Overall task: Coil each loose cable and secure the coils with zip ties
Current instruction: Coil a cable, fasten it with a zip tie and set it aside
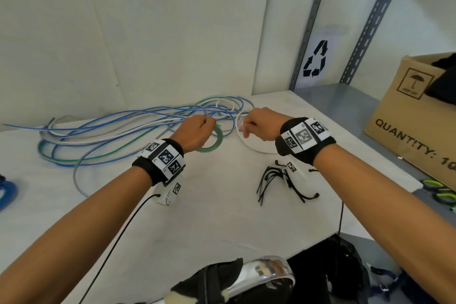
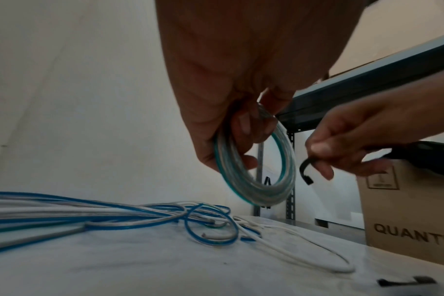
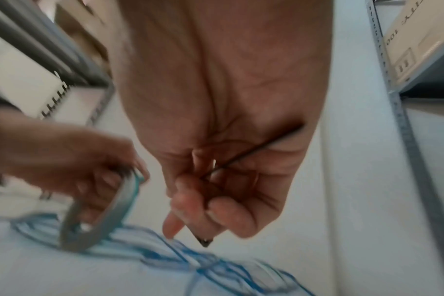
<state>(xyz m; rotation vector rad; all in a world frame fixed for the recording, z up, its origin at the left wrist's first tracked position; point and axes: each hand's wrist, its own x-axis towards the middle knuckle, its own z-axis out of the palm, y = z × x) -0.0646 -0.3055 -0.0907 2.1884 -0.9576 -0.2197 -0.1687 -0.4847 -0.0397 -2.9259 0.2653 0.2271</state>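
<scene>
My left hand (image 1: 197, 131) grips a small coil of green-striped clear cable (image 1: 215, 140) above the white table (image 1: 197, 205); the coil (image 2: 256, 174) hangs from its curled fingers. My right hand (image 1: 259, 123) pinches a black zip tie (image 2: 306, 170) just right of the coil; the tie (image 3: 254, 154) runs across its palm. Loose blue, green and white cables (image 1: 111, 131) sprawl at the back left. A white cable loop (image 1: 249, 143) lies under the right hand. A pile of black zip ties (image 1: 274, 180) sits near the right wrist.
A cardboard box (image 1: 414, 121) stands on the grey metal shelf (image 1: 345, 101) at the right. A blue cable coil (image 1: 6, 192) lies at the table's left edge. Green-handled tools (image 1: 436, 190) lie at the far right. The wall rises behind the cables.
</scene>
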